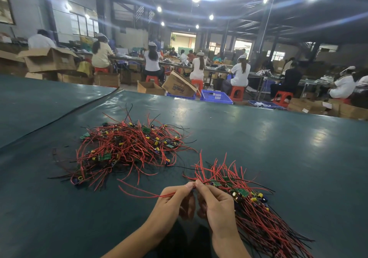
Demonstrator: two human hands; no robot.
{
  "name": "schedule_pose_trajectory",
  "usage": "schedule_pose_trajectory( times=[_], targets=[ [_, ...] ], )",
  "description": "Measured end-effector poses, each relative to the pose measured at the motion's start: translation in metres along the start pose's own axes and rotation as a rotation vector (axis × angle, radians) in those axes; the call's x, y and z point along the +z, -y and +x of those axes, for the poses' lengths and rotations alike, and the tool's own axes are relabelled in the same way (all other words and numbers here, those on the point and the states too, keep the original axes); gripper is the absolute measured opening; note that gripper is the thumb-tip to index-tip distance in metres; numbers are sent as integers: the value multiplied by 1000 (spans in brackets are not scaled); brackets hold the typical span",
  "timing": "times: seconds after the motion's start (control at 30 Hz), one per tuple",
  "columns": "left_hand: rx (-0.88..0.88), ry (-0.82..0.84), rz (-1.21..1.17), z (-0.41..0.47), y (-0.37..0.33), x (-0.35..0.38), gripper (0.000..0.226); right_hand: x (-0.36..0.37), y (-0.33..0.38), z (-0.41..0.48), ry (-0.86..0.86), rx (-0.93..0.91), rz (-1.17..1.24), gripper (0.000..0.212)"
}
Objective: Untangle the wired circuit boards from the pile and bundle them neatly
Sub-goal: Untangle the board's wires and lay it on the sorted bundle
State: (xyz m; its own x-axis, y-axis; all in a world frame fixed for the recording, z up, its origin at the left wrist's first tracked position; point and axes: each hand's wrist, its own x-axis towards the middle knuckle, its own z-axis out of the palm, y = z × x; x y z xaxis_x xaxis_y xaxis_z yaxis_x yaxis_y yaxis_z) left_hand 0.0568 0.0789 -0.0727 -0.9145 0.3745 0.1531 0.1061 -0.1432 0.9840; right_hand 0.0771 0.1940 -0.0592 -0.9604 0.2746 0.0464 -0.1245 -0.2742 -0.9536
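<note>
Bare forearms [139,236]; bare left hand [173,200] and right hand [217,202]; short, rounded nails on the fingers [189,185]

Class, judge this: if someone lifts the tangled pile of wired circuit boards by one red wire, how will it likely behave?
Probably floppy: the thin red wires in the tangled pile curve and loop loosely. Likely to drag neighbours along, since wires cross everywhere. Probably light: its circuit boards look small.

One legible marking in your view: the tilted cardboard box [180,85] on the floor beyond the far edge of your table carries blue printed lettering that appears to read "tempo" — nothing else can be made out. The white labels on the cartons [318,108] at far right and the faint label on the open carton [47,60] at left are too small to read
</note>
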Motion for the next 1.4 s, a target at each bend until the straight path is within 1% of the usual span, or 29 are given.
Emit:
schedule_pose_trajectory(
  times=[0.13, 0.23, 0.33, 0.43, 0.47, 0.57, 0.67, 0.83, 0.93, 1.0, 1.07, 1.13, 1.2, 1.3, 1.37, 1.4],
  targets=[
    [52, -12, 63, -2, -4, 0, 54, -3, -5, 4, -47, -14, -47, 23],
    [72, -20, 85, -4, -7, 1, 54, -5, -7, 6, -97, -16, -72, 17],
    [95, -27, 110, -6, -6, 1, 53, -10, -6, 9, -159, -8, -51, 23],
    [64, -115, 176, -7, -5, 2, 49, -16, -2, 11, -206, 1, -14, 21],
    [84, -106, 178, -7, -6, 3, 48, -18, -2, 12, -226, -1, 0, 21],
    [191, 37, 184, -10, -17, 6, 51, -25, 0, 16, -279, -8, 43, 23],
    [210, 64, 187, -12, -19, 6, 51, -30, 1, 20, -323, -28, 67, 18],
    [231, 131, 212, -12, -16, 4, 50, -34, 0, 23, -397, -57, 63, 23],
    [235, 110, 231, -11, -14, 1, 52, -33, 0, 22, -436, -142, 0, 21],
    [221, 52, 221, -10, -14, -1, 56, -31, 1, 18, -438, -216, -33, 13],
    [183, -15, 191, -8, -13, -2, 55, -29, 4, 15, -408, -258, -8, 6],
    [143, -47, 171, -7, -11, -3, 53, -24, 5, 12, -347, -272, -4, 10],
    [125, -33, 173, -7, -11, -2, 51, -19, 4, 9, -285, -294, -90, 11],
    [130, 4, 192, -8, -10, 1, 47, -12, -3, 3, -210, -409, -301, 9],
    [134, -3, 197, -7, -9, 2, 46, -9, -6, 1, -238, -473, -419, 13],
    [131, -13, 190, -6, -9, 1, 46, -9, -6, 1, -281, -468, -415, 13]
  ],
)
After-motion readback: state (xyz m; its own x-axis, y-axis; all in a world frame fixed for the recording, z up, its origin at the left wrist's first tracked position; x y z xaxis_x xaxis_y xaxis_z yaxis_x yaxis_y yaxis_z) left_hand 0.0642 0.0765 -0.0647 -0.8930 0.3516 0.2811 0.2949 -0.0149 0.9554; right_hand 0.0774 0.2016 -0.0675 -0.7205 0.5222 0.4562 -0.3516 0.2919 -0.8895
